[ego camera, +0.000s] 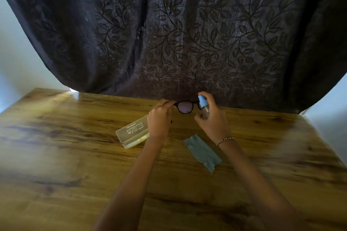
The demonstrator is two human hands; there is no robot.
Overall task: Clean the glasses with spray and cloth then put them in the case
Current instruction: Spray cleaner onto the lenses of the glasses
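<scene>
No legible text.
Small dark print lines plus a logo on case [132, 130] top, upside down to camera, too tiny and blurred to read.

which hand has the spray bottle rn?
The right hand, the one with the beaded bracelet at its wrist, grips the clear spray bottle with the light-blue cap. The left hand holds the black-framed glasses instead.
</scene>
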